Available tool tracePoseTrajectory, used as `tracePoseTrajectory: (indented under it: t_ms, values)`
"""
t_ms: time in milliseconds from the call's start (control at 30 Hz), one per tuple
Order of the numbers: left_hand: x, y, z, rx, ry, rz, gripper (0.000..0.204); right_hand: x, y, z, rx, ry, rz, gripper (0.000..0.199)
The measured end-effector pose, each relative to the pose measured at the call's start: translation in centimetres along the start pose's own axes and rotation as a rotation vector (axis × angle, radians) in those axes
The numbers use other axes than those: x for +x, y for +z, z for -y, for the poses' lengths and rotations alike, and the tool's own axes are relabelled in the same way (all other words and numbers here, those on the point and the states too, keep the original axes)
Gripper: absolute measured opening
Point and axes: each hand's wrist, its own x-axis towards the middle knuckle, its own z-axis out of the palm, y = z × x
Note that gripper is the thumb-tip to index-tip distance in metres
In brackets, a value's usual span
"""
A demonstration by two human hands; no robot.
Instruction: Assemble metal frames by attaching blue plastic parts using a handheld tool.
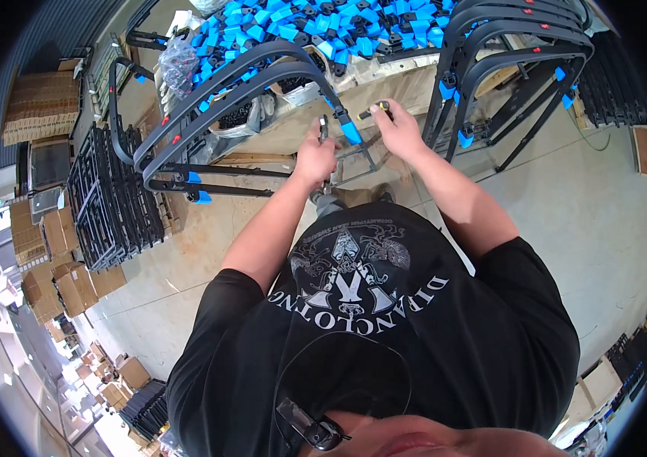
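Observation:
My left hand (314, 158) is closed around a slim silver metal tool (324, 126) that looks like a wrench; its lower end shows below the fist. My right hand (398, 131) grips a short black-and-yellow handle (374, 111), like a screwdriver's, pointing left. Between the two hands is a blue plastic foot (351, 132) on the end of a curved black tube frame (262, 75). Neither hand visibly touches that foot. The frame carries red clips, and more blue feet (200, 196) sit at its lower left.
Ahead, a bench holds a large heap of blue and black plastic parts (323, 30). A bag of small black pieces (233, 118) sits at its near edge. More curved frames (522, 46) stand at the right. Stacked black racks (114, 198) and cardboard boxes (72, 286) are at the left.

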Motion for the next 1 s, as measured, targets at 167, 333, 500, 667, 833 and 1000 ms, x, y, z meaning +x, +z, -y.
tracePoseTrajectory:
  t_ms: [167, 333, 500, 667, 833, 1000]
  values:
    - [1.0, 1.0, -1.7, -0.267, -0.107, 0.068, 0.072, 3.3, 2.3, -1.4, 0.507, 0.26, -0.048, 0.031]
    - [0.1, 0.2, -4.0, -0.354, -0.148, 0.187, 0.056, 3.6, 3.6, -1.8, 0.644, 0.402, -0.034, 0.036]
    - [0.6, -0.3, -5.2, -0.406, -0.196, 0.277, 0.039, 3.9, 3.7, -2.5, 0.713, 0.435, -0.086, 0.039]
    - [0.4, -0.7, -5.3, -0.487, -0.188, 0.359, 0.031, 3.5, 3.1, -1.7, 0.699, 0.436, -0.012, 0.037]
    - [-0.2, -0.5, -4.9, -0.532, -0.195, 0.203, 0.027, 3.4, 3.1, -1.2, 0.713, 0.42, -0.03, 0.035]
    - [0.8, -1.0, -1.4, -0.527, -0.294, 0.031, 0.032, 3.7, 2.9, -1.4, 0.779, 0.477, -0.042, 0.033]
